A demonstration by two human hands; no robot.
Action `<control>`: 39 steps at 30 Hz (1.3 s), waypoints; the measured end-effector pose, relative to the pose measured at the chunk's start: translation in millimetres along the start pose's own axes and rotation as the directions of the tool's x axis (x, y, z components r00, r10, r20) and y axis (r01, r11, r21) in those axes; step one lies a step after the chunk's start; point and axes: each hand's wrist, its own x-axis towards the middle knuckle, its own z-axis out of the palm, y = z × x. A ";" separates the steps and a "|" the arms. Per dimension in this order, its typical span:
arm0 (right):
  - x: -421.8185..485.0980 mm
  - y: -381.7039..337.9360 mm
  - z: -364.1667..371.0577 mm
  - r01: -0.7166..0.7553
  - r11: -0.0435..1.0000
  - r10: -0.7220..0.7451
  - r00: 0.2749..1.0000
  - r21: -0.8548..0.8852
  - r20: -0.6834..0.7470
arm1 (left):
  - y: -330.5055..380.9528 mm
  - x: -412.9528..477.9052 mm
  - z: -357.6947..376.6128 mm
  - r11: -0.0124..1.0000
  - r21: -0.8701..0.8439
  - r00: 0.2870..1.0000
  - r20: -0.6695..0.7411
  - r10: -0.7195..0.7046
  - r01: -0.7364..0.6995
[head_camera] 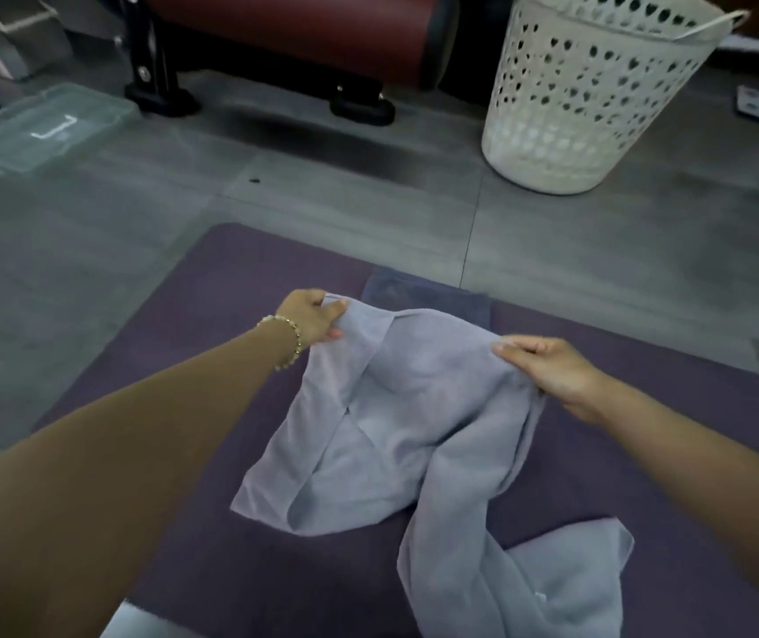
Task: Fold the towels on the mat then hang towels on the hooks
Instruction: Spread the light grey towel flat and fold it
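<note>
The scene is dimly lit. A soft shadow is spread on the floor (322, 145) at 12 o'clock; faint glare is seen on the plastic lid (41, 126) at 10 o'clock. Edges are bowed and blurred.

white perforated basket (598, 99) upright on floor (322, 177) | clear plastic box (41, 126) far left | dark-red padded roll (299, 25) behind

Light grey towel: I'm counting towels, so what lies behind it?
A darker towel lies flat on the purple mat; the light grey towel covers its near part, hiding its full extent.
</note>
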 end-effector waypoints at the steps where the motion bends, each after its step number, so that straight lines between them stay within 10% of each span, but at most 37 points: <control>1: 11.4 6.7 -1.6 -0.010 0.998 0.009 1.000 0.062 0.019 | -1.9 11.9 9.7 0.997 0.075 1.000 -0.001 0.022 -0.022; 7: 45.6 40.3 -37.8 -0.113 0.992 0.122 0.967 -0.051 0.225 | -7.7 39.0 85.8 0.849 0.474 0.966 0.013 0.258 -0.233; 12: 33.8 99.0 -75.7 -0.211 0.963 0.246 0.942 -0.166 0.227 | -1.3 25.6 184.5 0.674 0.402 0.782 0.388 0.487 -0.620; 18: -9.8 202.3 -67.3 -0.210 0.934 0.268 0.947 -0.289 0.179 | -44.7 -18.6 273.0 0.320 0.509 0.575 0.802 0.159 -0.799; 25: -60.8 242.4 -70.8 -0.034 0.847 0.181 0.957 -0.530 0.227 | -76.1 -39.1 275.2 0.075 0.533 0.534 0.845 -0.006 -0.843; 29: -92.7 250.5 -100.2 -0.148 0.941 0.201 0.968 -0.306 0.151 | -86.5 -48.4 271.0 -0.066 0.465 0.470 0.878 -0.097 -0.883; 34: -137.4 279.5 -176.1 -0.316 0.938 0.345 0.878 0.140 -0.333 | -71.6 -60.6 281.3 0.200 0.542 0.551 0.835 -0.013 -0.816; 39: -171.6 321.6 -230.9 -0.424 0.905 0.332 0.762 -0.042 -0.557 | -16.4 -73.8 349.3 0.497 0.448 0.575 0.808 0.132 -0.743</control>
